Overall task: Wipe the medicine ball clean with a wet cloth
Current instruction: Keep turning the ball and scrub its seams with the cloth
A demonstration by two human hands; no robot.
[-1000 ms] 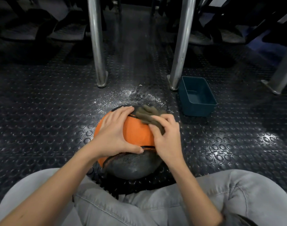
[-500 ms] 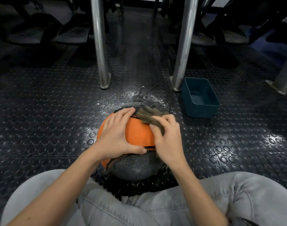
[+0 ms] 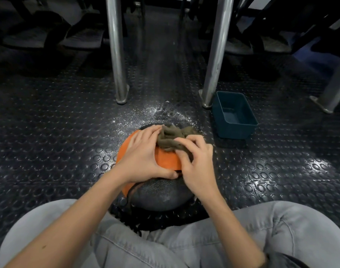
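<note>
An orange and dark grey medicine ball sits on the studded floor between my knees. A crumpled olive-brown cloth lies bunched on the ball's far top. My left hand lies spread over the ball's upper left, fingers straight, its fingertips touching the cloth's left edge and its thumb pressed near the orange-grey seam. My right hand is on the ball's upper right, fingers curled into the cloth and gripping it.
A dark teal plastic tub stands on the floor to the right of the ball. Two metal posts rise just beyond it, with a third at the far right. White specks cover the floor ahead of the ball.
The cloth has been gathered from under the right fingers into a larger bunch across the ball's top. My left fingertips now reach it. My right fingers have curled more.
</note>
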